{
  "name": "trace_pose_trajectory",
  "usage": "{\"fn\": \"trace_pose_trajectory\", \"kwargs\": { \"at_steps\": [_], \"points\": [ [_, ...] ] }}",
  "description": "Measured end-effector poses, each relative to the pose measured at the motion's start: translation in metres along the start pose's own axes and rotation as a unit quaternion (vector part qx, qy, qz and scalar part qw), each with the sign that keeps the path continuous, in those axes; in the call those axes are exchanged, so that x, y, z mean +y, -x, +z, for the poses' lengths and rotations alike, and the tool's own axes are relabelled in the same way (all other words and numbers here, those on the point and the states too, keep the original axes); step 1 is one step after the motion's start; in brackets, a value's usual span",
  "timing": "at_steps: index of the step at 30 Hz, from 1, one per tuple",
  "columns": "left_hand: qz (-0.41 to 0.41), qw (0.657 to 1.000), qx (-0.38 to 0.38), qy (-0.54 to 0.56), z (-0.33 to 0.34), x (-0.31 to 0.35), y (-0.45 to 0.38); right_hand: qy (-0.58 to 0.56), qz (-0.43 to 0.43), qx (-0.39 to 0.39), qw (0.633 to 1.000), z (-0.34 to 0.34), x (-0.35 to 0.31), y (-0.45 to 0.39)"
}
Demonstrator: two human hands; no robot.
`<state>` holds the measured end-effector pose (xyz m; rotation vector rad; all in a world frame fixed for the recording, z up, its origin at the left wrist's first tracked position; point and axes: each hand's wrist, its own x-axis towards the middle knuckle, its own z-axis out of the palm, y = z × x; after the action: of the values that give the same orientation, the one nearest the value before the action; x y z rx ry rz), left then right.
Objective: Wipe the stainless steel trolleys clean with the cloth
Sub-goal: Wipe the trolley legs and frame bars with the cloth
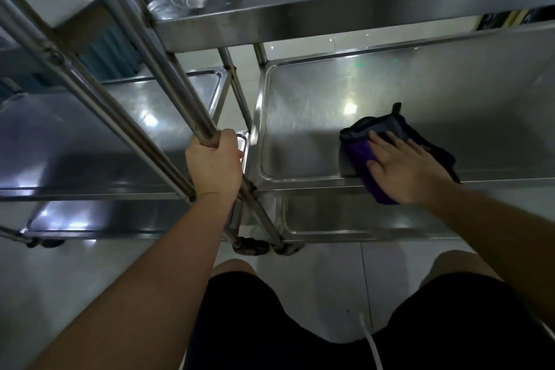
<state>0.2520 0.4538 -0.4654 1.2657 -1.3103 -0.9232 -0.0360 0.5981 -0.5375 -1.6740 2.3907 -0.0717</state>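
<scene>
Pale tiled floor (330,264) below. Right hand (411,171), fingers straight, slightly apart, presses soft purple-grey cloth (363,156) on right steel trolley's middle shelf (300,117), near edge. Limp, light; palm-down hold suits. Left hand (214,164) clamps left trolley's steel upright tube (168,81).

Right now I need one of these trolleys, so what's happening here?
A person is wiping the right-hand trolley's middle shelf. Their right hand presses a dark purple cloth flat near the shelf's front edge, fingers straight. Their left hand grips an upright steel tube of the trolley frame.
</scene>
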Motion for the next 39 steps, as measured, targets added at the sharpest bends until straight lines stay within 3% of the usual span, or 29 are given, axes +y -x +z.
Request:
{"fn": "trace_pose_trajectory", "kwargs": {
  "at_steps": [5, 10, 15, 17, 20, 27, 30, 33, 39],
  "points": [
    [-0.019, 0.999, 0.002, -0.026, -0.005, 0.005, 0.0, -0.008, 0.034, 0.001, 0.999, 0.0, -0.042, -0.005],
    [-0.012, 0.996, -0.003, -0.083, -0.009, 0.007, -0.002, -0.03, -0.064, -0.007, 0.997, 0.004, -0.099, -0.017],
    [0.048, 0.983, 0.052, -0.17, -0.019, -0.008, 0.05, -0.04, -0.078, -0.012, 0.996, 0.006, -0.092, -0.021],
    [0.055, 0.984, -0.035, -0.169, -0.011, -0.021, 0.093, -0.047, -0.081, -0.006, 0.996, 0.007, -0.091, -0.021],
    [0.14, 0.952, -0.158, -0.223, 0.018, -0.036, 0.117, -0.056, -0.075, 0.001, 0.996, 0.005, -0.079, -0.018],
    [0.224, 0.884, -0.206, -0.354, 0.103, -0.033, 0.093, -0.04, 0.005, 0.04, 0.998, -0.004, 0.037, 0.009],
    [0.202, 0.854, -0.204, -0.435, 0.121, -0.033, 0.066, -0.032, 0.045, 0.051, 0.997, -0.008, 0.078, 0.021],
    [0.126, 0.817, -0.22, -0.518, 0.121, -0.042, 0.049, -0.019, 0.049, 0.046, 0.998, -0.004, 0.081, 0.022],
    [0.11, 0.83, -0.213, -0.504, 0.12, -0.054, 0.049, -0.015, -0.065, 0.005, 0.998, -0.006, 0.035, -0.009]
  ]
}}
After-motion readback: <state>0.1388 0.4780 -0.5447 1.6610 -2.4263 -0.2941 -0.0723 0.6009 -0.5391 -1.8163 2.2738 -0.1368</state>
